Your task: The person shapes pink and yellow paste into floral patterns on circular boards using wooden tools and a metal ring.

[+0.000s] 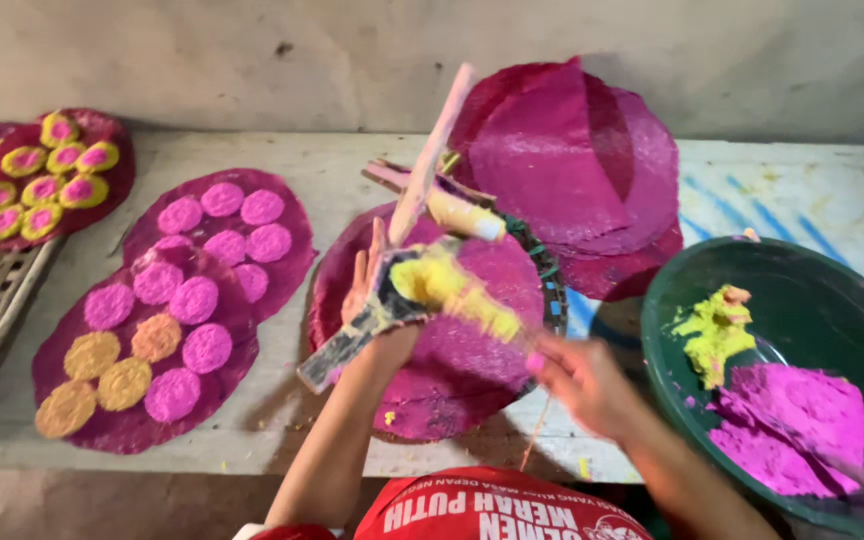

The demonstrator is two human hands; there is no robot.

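Left hand (370, 290) raised over the middle of the surface (282, 440), fingers loosely open and stretched upward, palm backing a flat paint-stained board (352, 340) that carries a lump of yellow paste (442, 285). Whether the thumb clamps the board, cannot tell. Right hand (577, 375) near the front edge, fingers curled; motion blur hides whether it grips anything. Both hover above a magenta round sheet (472, 380). A pink stick (432, 150) leans up behind. Green basin (812, 290) with yellow and magenta paste sits at the right end.
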